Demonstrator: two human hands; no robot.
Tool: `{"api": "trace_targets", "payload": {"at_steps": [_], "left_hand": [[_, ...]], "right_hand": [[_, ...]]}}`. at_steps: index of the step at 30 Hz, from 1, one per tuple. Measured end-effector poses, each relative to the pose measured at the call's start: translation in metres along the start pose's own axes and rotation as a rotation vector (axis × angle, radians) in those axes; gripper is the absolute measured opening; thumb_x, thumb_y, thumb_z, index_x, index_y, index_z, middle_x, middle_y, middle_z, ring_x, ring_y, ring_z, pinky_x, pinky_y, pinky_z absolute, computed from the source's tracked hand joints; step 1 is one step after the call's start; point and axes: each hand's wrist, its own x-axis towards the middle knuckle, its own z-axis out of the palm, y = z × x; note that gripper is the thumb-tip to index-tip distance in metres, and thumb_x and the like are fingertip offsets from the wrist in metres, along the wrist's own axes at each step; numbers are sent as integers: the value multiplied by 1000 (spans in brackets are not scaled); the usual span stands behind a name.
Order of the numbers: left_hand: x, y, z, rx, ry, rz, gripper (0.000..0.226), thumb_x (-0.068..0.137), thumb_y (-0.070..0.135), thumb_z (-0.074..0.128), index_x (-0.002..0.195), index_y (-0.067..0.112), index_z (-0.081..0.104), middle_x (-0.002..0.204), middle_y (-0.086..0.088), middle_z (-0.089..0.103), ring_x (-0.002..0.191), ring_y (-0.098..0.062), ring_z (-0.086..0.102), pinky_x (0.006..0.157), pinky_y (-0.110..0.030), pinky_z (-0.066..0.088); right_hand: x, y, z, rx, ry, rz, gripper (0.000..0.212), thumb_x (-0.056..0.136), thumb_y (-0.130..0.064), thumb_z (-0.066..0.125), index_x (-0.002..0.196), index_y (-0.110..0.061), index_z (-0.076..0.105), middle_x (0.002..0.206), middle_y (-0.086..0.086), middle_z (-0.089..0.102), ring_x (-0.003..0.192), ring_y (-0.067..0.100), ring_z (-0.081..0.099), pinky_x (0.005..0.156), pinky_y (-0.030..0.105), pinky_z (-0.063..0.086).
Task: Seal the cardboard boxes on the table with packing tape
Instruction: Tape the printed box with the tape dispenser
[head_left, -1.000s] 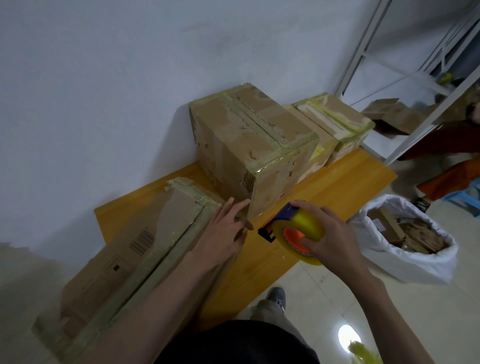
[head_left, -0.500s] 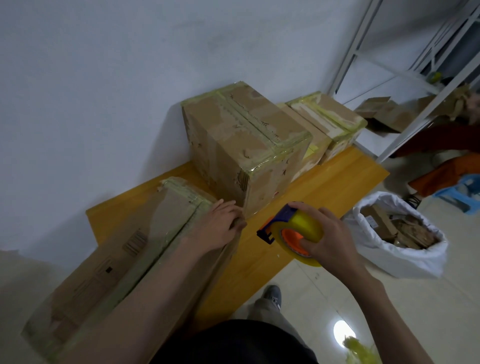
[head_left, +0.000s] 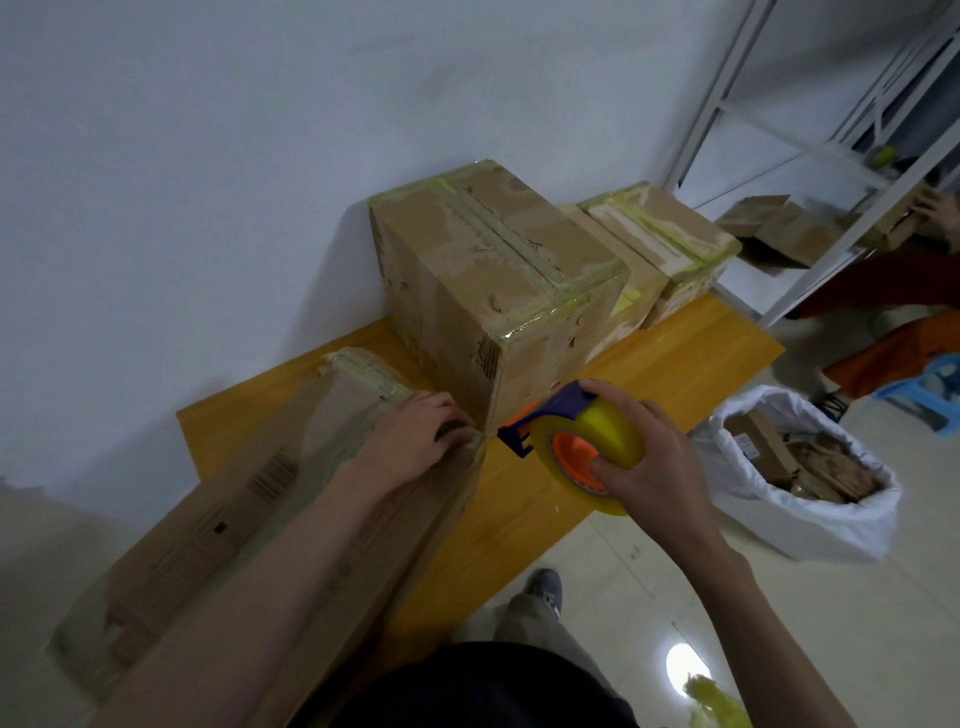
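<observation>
A white bag (head_left: 810, 514) sits on the floor (head_left: 779, 623) to the right of the table. It is open and full of brown scraps. A white shelf (head_left: 810, 171) stands behind it, with a brown box (head_left: 774, 228) on it. A blue stool (head_left: 930, 384) is at the far right. The wall (head_left: 208, 156) is white. A shoe (head_left: 545, 590) shows below.

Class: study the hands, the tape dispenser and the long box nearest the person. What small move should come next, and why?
Probably draw the tape dispenser away from the long box. The left hand presses at the box's far corner, apparently pinning a tape end, and the right hand grips the dispenser just beside it.
</observation>
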Motion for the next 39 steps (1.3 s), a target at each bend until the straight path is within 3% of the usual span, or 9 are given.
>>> {"api": "trace_targets", "payload": {"at_steps": [5,9,13,19,21,24,26,29,39], "left_hand": [[-3,-8,-5,-210,86,-31,20,96,31,64,113,24,72,110,10,55,96,-4,56,85,-17,46],[-13,-29,-14,-88,231,-102,18,92,35,68,106,25,73,109,11,57,99,-10,56,89,-29,49],[-6,-35,-24,114,120,-180,32,89,59,61,110,37,68,115,12,53,113,-14,52,100,-36,39],[12,-27,-43,269,-61,-310,49,79,74,59,110,36,69,117,5,56,123,-21,49,109,-40,30],[12,-27,-44,293,-88,-338,56,76,78,57,111,35,68,118,5,57,125,-23,47,110,-41,28],[8,-31,-49,282,-44,-370,69,70,84,58,115,32,66,122,4,55,126,-23,45,114,-42,27],[3,-42,-56,264,42,-361,70,72,81,61,118,29,66,126,3,54,127,-23,45,114,-42,29],[-7,-66,-67,224,109,-369,59,81,69,63,125,29,65,132,1,54,130,-25,45,115,-44,28],[7,-85,-83,76,-113,-472,70,84,57,71,137,16,54,140,-5,48,126,-27,51,97,-39,42]], "right_hand": [[0,-10,2,44,12,-16,61,83,-41,68,133,-64,43,105,-14,52,84,9,54,66,37,52],[-2,-10,6,77,30,-13,66,86,-32,74,134,-63,42,112,-10,54,95,4,55,71,34,52],[-3,-14,12,145,38,-23,65,87,-26,76,135,-58,46,115,-8,57,100,2,53,78,26,48],[-3,-20,22,212,43,-5,68,83,-18,76,140,-47,52,123,-7,59,102,-1,52,80,18,47],[-3,-23,25,231,40,8,74,80,-9,76,140,-45,52,124,-9,58,104,-5,51,77,10,45],[-5,-26,27,241,35,11,76,78,-7,75,139,-46,52,123,-12,57,106,-4,50,77,13,43],[-6,-27,27,261,29,6,72,76,-16,72,138,-47,52,121,-14,56,107,-8,49,79,17,43],[-8,-25,26,284,23,12,75,76,-12,74,139,-47,52,123,-11,57,108,1,50,81,24,46],[-16,-26,27,303,35,21,72,70,-30,66,138,-49,52,124,-19,57,113,9,55,84,31,51]]}}
